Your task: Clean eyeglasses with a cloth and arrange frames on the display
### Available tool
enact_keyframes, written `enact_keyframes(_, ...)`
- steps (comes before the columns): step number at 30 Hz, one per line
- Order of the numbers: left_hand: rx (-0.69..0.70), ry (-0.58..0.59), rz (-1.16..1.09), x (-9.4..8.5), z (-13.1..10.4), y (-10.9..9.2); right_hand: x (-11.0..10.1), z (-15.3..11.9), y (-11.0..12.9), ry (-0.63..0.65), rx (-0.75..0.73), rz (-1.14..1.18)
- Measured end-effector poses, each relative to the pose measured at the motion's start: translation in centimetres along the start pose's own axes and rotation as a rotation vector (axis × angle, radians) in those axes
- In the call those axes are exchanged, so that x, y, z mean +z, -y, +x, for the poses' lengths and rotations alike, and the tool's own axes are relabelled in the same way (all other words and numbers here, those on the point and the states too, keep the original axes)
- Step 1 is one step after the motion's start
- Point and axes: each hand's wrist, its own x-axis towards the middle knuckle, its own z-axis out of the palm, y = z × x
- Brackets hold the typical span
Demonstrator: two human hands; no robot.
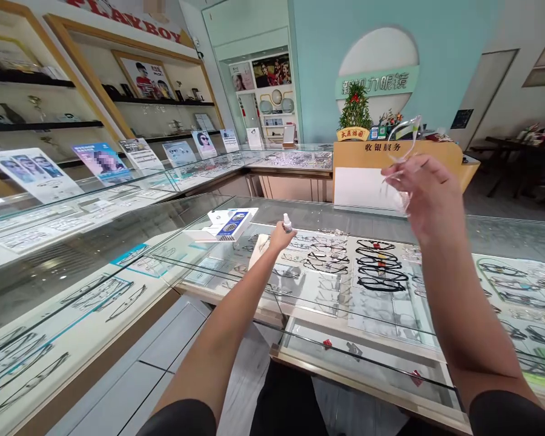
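Stretched out over the glass counter, my left hand [279, 237] is closed around a small white bottle [287, 223] with its nozzle pointing up. My right hand [433, 194] is raised at the right and pinches a pair of clear-framed eyeglasses [405, 138]; part of the frame hides behind the fingers. Close to my left hand lies a pale cloth [257, 249], partly covered by the forearm. A white and blue box [234, 224] rests on the glass left of that hand. Below the glass, rows of eyeglasses [327, 261] are laid out.
The glass display counter [300, 209] runs across in front of me and turns along the left. Sunglasses with black straps [379, 266] lie inside it. A wooden cashier desk [356, 158] with a plant [355, 110] stands behind. Upright picture cards [100, 163] line the left counter.
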Motion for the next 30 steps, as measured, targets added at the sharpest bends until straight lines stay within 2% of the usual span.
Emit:
enact_keyframes(3,0.022,-0.052,-0.013,0.5,-1.3,-0.4,0.6,-1.6,-0.1,-0.003,-0.022,-0.056)
enact_keyframes(7,0.183,-0.124,-0.125,0.5,-4.8,-2.3,0.6,-2.4,-0.4,-0.034,-0.042,-0.134)
enact_keyframes(9,0.287,-0.121,-0.214,0.6,-6.8,-4.1,0.6,-2.7,-0.4,-0.036,-0.021,-0.155)
enact_keyframes(12,0.448,-0.063,-0.374,0.4,-9.3,-8.2,0.8,-3.5,0.2,-0.027,0.037,-0.191)
enact_keyframes(16,0.610,0.073,-0.587,-0.9,-12.4,-15.2,1.1,-4.9,2.1,-0.049,0.035,-0.201)
enact_keyframes(18,0.651,0.187,-0.698,-2.0,-14.3,-18.6,1.1,-5.6,3.3,-0.061,0.026,-0.206)
enact_keyframes(21,0.617,0.557,-0.957,-4.2,-17.4,-22.5,1.1,-6.6,5.2,-0.070,0.032,-0.225)
enact_keyframes(23,0.560,0.679,-0.995,-5.4,-19.2,-24.0,1.1,-7.3,6.3,-0.080,0.049,-0.252)
enact_keyframes(25,0.509,0.728,-0.985,-6.1,-20.5,-24.6,1.2,-8.0,7.3,-0.087,0.086,-0.286)
enact_keyframes(30,0.437,0.900,-0.939,-5.9,-21.3,-24.0,1.5,-9.2,8.7,-0.060,0.176,-0.338)
